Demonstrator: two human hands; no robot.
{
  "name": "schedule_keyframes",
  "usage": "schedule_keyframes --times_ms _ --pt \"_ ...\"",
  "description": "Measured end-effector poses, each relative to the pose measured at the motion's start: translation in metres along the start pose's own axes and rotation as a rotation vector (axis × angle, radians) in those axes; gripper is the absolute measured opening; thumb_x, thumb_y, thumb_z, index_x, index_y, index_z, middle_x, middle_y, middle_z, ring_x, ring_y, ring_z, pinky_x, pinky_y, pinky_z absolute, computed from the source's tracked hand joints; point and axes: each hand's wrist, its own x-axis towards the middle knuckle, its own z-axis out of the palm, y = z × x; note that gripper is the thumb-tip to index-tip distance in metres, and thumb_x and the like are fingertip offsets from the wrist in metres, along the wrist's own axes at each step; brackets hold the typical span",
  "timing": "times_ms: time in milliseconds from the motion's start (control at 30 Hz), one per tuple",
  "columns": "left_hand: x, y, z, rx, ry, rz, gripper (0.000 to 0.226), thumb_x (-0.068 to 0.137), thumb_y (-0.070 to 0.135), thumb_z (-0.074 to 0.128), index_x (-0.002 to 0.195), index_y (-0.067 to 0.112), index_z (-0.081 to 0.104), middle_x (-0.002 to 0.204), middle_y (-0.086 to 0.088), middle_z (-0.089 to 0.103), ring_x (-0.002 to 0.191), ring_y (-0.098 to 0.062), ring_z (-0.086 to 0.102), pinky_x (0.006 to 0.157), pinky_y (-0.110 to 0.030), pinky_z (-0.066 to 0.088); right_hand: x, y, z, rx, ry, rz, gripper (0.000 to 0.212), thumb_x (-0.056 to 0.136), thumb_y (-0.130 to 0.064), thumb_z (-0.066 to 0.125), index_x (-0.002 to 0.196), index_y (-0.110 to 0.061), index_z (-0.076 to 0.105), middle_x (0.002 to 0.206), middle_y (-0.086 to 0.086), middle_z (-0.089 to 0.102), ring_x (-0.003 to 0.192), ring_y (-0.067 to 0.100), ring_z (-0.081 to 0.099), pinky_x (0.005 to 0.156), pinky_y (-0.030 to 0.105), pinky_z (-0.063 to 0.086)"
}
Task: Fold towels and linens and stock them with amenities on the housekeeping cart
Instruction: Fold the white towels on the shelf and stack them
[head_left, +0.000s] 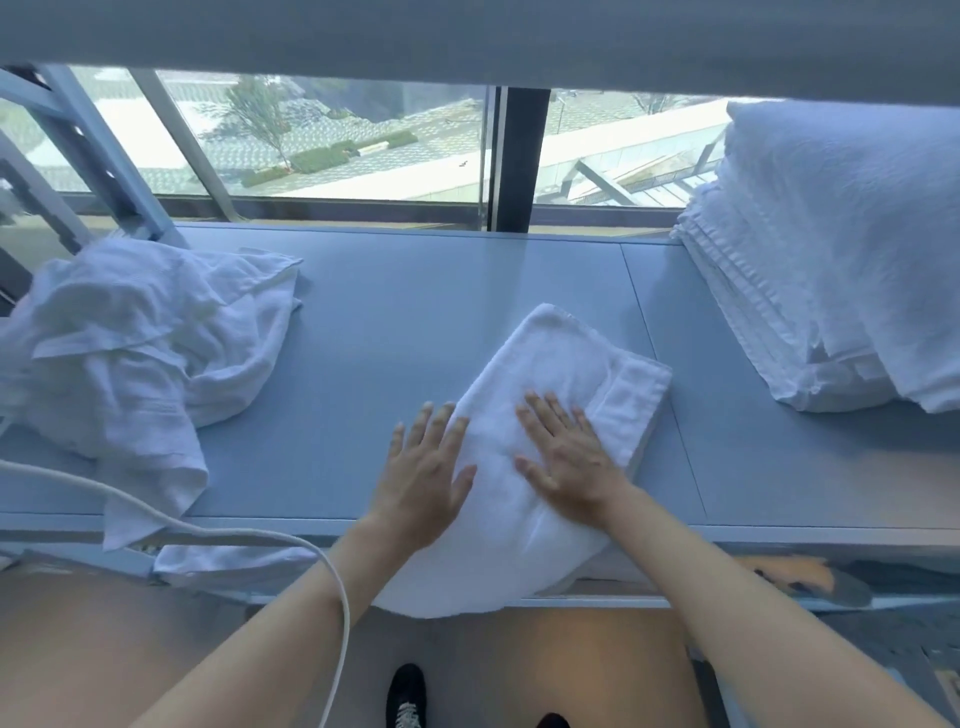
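You are looking down at your own two bare forearms, which reach forward from the bottom of the view over a pale blue-grey counter (363, 322) set against a window (332, 140).

Your right hand (563, 457) lies palm down, flat on a folded white towel (519, 499). Its fingers are straight and slightly spread, pointing away from you and a little to the left, pressing on the cloth without gripping it.

Your left hand (423, 475) is also palm down with straight, spread fingers. It sits at the towel's left edge: the thumb rests on the cloth, while the fingers reach along the edge, partly over the bare counter.

The towel lies at an angle in the middle of the counter. Its far end points away to the right, past your fingertips, and its near end hangs over the counter's front edge, under your wrists.

To the left, well apart, a heap of crumpled white linen (135, 348) spills over the edge. To the right stands a tall stack of folded towels (821, 270). A white cable (291, 540) curves past your left forearm. Below, one dark shoe (406, 693) shows on the floor.
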Motion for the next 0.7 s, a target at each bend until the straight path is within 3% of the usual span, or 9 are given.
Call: schedule_keyframes --times_ms 100,167,267,367,467,600,700 --pt "0.02 -0.001 0.002 0.006 -0.068 0.158 0.066 0.105 0.048 0.039 0.162 0.018 0.021 0.172 0.0 0.006 0.158 -0.02 -0.003 0.127 -0.048 0.009 -0.004 0.005 -0.008 0.02 -0.017 -0.24 0.075 0.104 -0.052 0.045 0.165 -0.018 0.016 0.173 0.002 0.005 0.159 0.02 -0.001 0.129 0.043 0.002" --pt "0.026 0.0 0.008 0.048 -0.12 0.239 0.068 0.106 0.05 0.034 0.164 0.018 0.015 0.172 0.001 0.001 0.158 -0.017 -0.008 0.128 -0.044 0.004 -0.01 0.006 -0.01 0.061 0.005 -0.29 0.075 0.103 -0.045 0.051 0.163 -0.012 0.022 0.171 0.008 0.013 0.159 0.023 0.009 0.129 0.04 0.007" --pt "0.021 0.002 0.02 0.047 -0.152 0.27 0.069 0.107 0.053 0.027 0.164 0.023 0.004 0.172 0.005 -0.005 0.157 -0.013 -0.013 0.127 -0.042 0.001 -0.022 0.013 -0.012 0.069 0.076 -0.192 0.066 0.104 -0.04 0.051 0.161 -0.012 0.031 0.17 0.006 0.021 0.157 0.022 0.019 0.127 0.045 0.018" --pt "0.006 0.008 0.027 0.037 -0.12 0.287 0.068 0.105 0.058 0.02 0.164 0.03 0.003 0.171 0.008 -0.006 0.157 -0.014 -0.014 0.128 -0.042 -0.002 -0.038 0.019 -0.012 0.047 0.038 -0.1 0.063 0.107 -0.045 0.043 0.163 -0.024 0.024 0.171 -0.006 0.013 0.158 0.014 0.01 0.127 0.044 0.013" --pt "-0.015 0.017 0.038 0.057 -0.083 0.316 0.066 0.105 0.062 0.017 0.164 0.034 0.005 0.172 0.009 -0.004 0.158 -0.018 -0.012 0.128 -0.043 -0.003 -0.061 0.018 -0.006 0.056 0.002 -0.123 0.067 0.107 -0.052 0.038 0.165 -0.029 0.014 0.172 -0.011 0.003 0.158 0.009 -0.001 0.128 0.042 0.008" --pt "-0.044 0.028 0.054 0.1 0.009 0.321 0.068 0.107 0.059 0.027 0.164 0.024 0.015 0.172 0.0 0.006 0.158 -0.028 0.004 0.125 -0.049 0.011 -0.084 0.02 0.0 0.014 0.018 -0.213 0.088 0.098 -0.069 0.045 0.166 -0.027 0.008 0.173 -0.009 -0.002 0.159 0.013 -0.003 0.129 0.045 0.01" --pt "-0.053 0.038 0.062 0.201 0.028 0.299 0.073 0.1 0.055 0.049 0.16 0.017 0.031 0.168 -0.01 0.025 0.152 -0.037 0.028 0.117 -0.056 0.034 -0.084 0.026 -0.005 -0.049 -0.022 -0.292 0.104 0.088 -0.071 0.055 0.166 -0.024 0.004 0.173 -0.006 -0.005 0.159 0.016 -0.005 0.129 0.044 0.007"
